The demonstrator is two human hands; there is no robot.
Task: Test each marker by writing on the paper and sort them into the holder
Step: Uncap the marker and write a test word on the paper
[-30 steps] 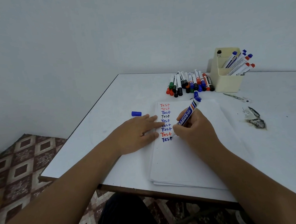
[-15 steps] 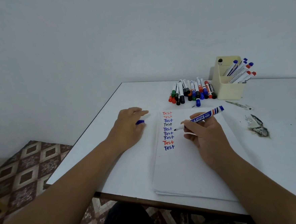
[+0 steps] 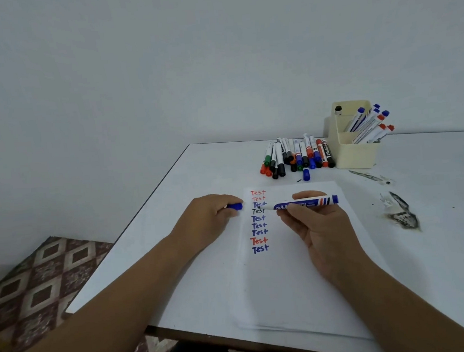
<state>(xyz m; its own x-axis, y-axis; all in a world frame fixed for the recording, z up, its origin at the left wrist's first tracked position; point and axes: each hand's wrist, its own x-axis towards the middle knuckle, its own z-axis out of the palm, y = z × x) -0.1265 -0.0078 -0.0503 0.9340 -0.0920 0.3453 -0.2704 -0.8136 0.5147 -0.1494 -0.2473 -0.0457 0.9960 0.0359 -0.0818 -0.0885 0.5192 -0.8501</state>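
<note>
right hand (image 3: 318,226) pinches uncapped blue marker (image 3: 305,203) mid-frame over paper (image 3: 301,281) — left hand (image 3: 210,218) grips blue cap (image 3: 235,206).

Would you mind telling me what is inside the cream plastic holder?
The cream plastic holder holds several capped white markers with blue and red caps, leaning right; one black-tipped item sits at the back. Its walls hide their lower ends.

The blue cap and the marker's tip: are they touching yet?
Apart. The head view shows the blue cap in the left hand, with a strip of paper showing before the marker tip.
</note>
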